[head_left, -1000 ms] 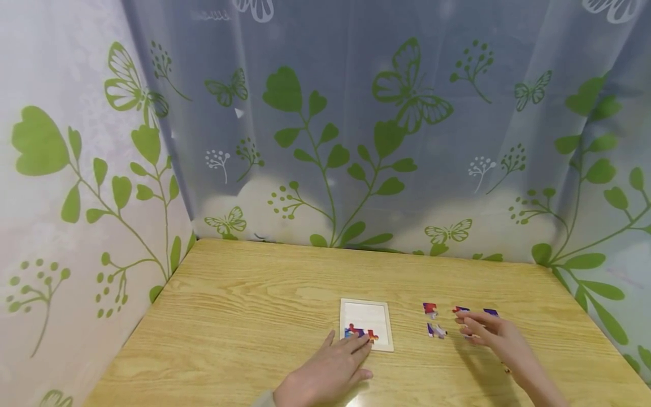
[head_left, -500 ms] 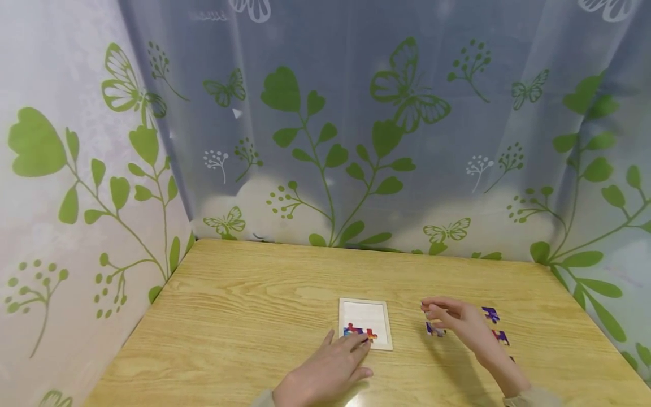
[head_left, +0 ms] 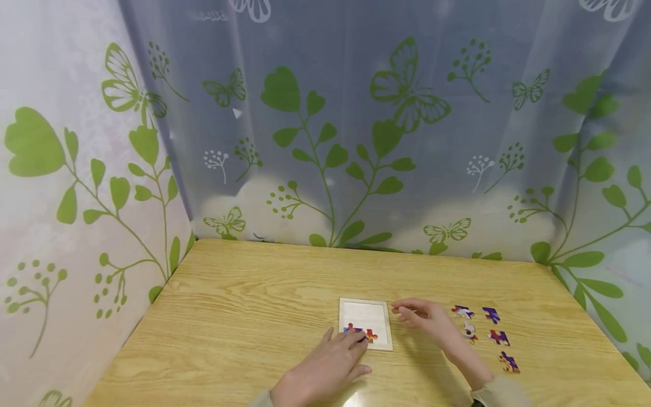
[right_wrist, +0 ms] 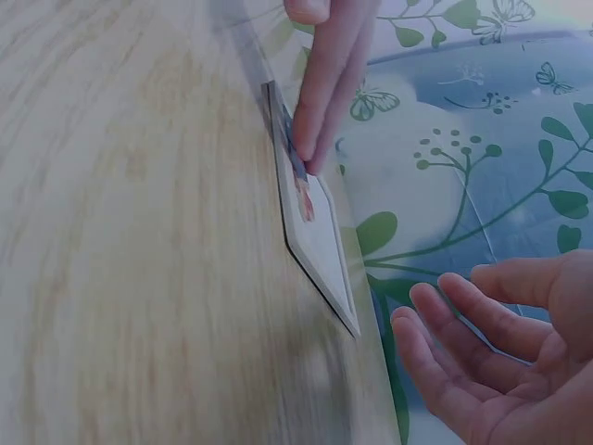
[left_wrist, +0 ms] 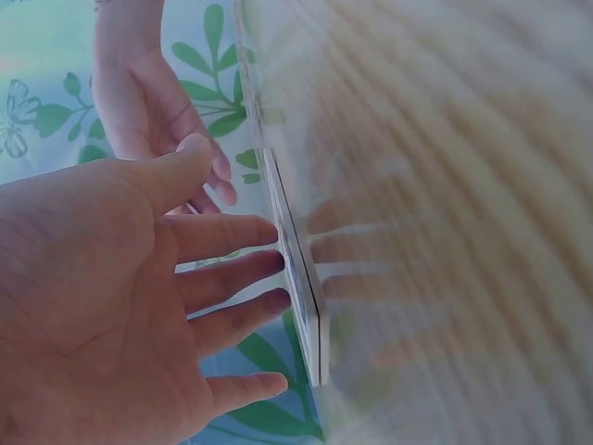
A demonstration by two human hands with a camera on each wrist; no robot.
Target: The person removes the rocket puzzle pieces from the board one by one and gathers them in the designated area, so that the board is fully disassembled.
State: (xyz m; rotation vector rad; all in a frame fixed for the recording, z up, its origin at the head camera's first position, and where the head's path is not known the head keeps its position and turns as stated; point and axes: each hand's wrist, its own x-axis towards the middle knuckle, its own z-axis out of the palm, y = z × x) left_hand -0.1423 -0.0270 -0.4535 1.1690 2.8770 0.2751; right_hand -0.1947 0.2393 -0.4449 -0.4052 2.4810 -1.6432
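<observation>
A white puzzle tray [head_left: 389, 334] lies on the table, with a few joined jigsaw pieces [head_left: 373, 336] along its near edge. My left hand [head_left: 325, 362] rests its straight fingertips on these pieces and partly covers them; in the left wrist view the fingers [left_wrist: 227, 287] reach the tray's edge. Beside the tray's right edge hovers my right hand [head_left: 432, 325]. The right wrist view shows its fingers [right_wrist: 463, 352] loosely bent, with nothing visible between them. Loose jigsaw pieces [head_left: 498, 337] lie to the right of this hand.
Several loose pieces, among them one with white on it [head_left: 469, 332], are spread over the right side of the wooden table [head_left: 244, 316]. A patterned curtain [head_left: 325, 186] stands along the back and both sides.
My right hand has moved left from above the loose pieces to the tray's right edge, uncovering pieces behind it and covering the nearest ones. The left hand stays almost still on the tray.
</observation>
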